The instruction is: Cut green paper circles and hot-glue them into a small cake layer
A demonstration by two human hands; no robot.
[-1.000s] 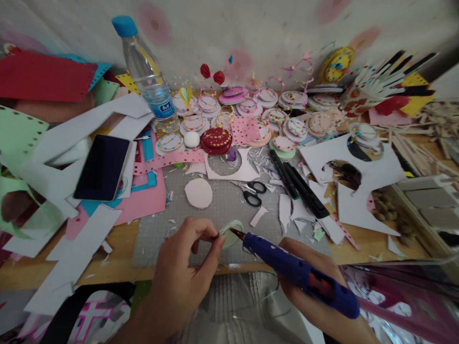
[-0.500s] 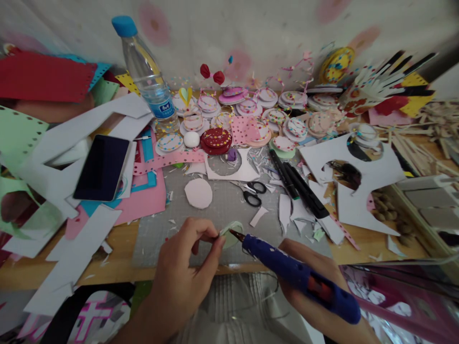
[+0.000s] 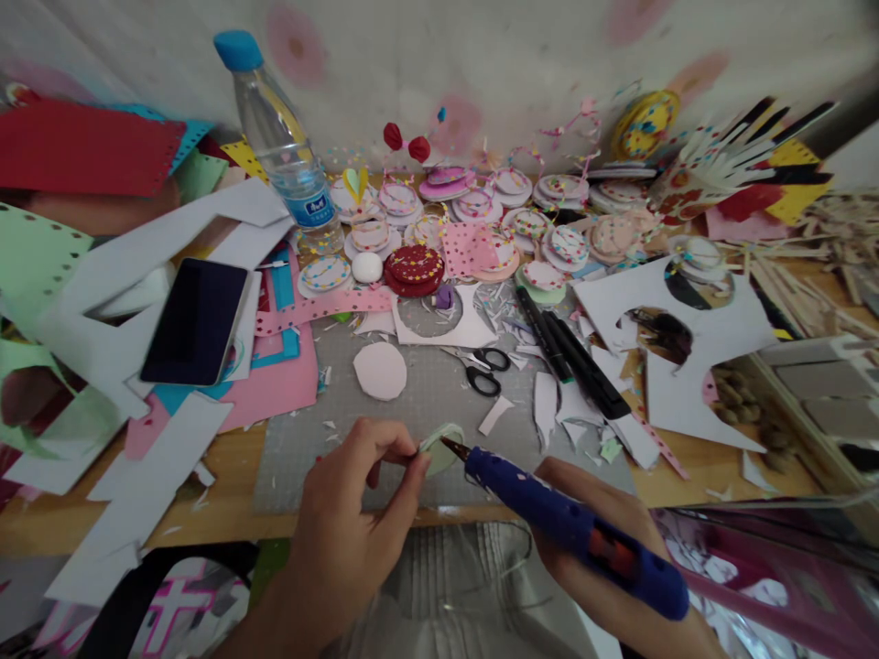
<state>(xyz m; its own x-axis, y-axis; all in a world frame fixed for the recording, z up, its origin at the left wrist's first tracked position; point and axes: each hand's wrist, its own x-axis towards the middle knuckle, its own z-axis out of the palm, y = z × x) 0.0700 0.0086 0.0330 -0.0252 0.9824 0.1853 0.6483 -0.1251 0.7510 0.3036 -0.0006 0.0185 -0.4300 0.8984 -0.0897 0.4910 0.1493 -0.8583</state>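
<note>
Thumb and fingers of my left hand (image 3: 367, 503) pinch the edge of a small pale green paper piece (image 3: 443, 455) with a curled rim, above the front of the grey cutting mat (image 3: 302, 467). My right hand (image 3: 594, 540) is wrapped round a dark blue glue gun (image 3: 549, 508). Its tip is at the inner side of the green rim; whether it touches cannot be told. Beyond the hands lie a white paper disc (image 3: 380, 371) and black-handled scissors (image 3: 486, 370).
A water bottle (image 3: 292, 151) stands at the back left, near a phone (image 3: 197, 320). Decorated paper discs (image 3: 414, 269) fill the back. Black pens (image 3: 583, 364), paper scraps and a cup of pens (image 3: 693, 188) are on the right.
</note>
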